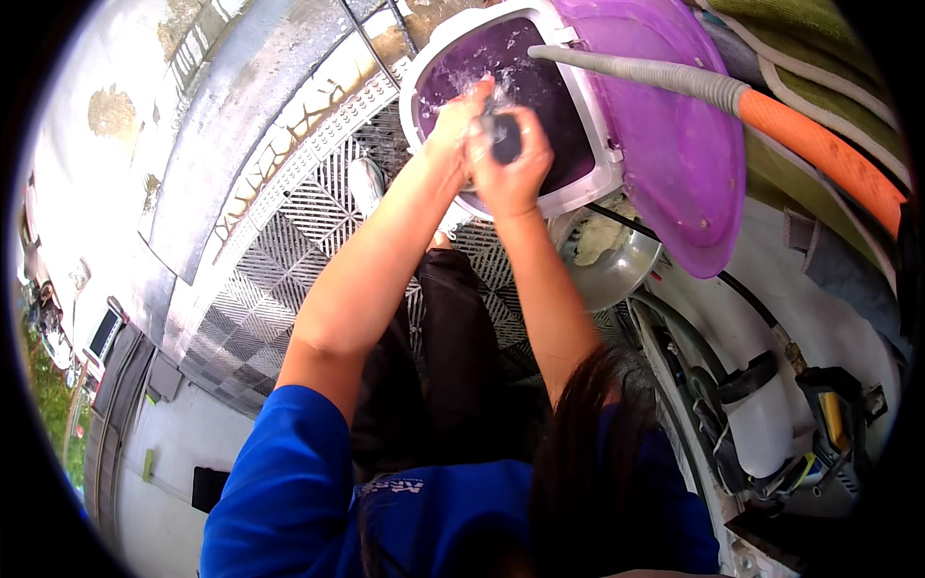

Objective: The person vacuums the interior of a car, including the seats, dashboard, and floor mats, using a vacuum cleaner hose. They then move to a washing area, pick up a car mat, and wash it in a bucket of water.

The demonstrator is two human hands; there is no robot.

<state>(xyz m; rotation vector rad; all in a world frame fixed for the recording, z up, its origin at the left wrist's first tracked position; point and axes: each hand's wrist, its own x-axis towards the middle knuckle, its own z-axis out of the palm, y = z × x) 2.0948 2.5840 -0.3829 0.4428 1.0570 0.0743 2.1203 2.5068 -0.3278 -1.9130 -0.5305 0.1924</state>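
Both my hands are together over a white-rimmed tub (611, 173) with a dark purple inside. My right hand (517, 177) is wrapped around a small dark object (506, 139) whose rounded end shows between thumb and fingers; blur hides its kind. Pressed close beside it, my left hand (459, 123) has its fingers stretched towards the far side, and what it grips is hidden. Water splashes around the fingers. A grey ribbed hose end (636, 68), joined to an orange hose (816, 134), reaches over the rim from the right.
A translucent purple lid (672, 144) hangs open on the tub's right. Below it sits a clear bowl (614, 278) with a pale cloth-like thing. Green towels (816, 65) hang at upper right. A white bottle (759, 433) and hoses are lower right. Slatted floor tiles (318, 209) lie underfoot.
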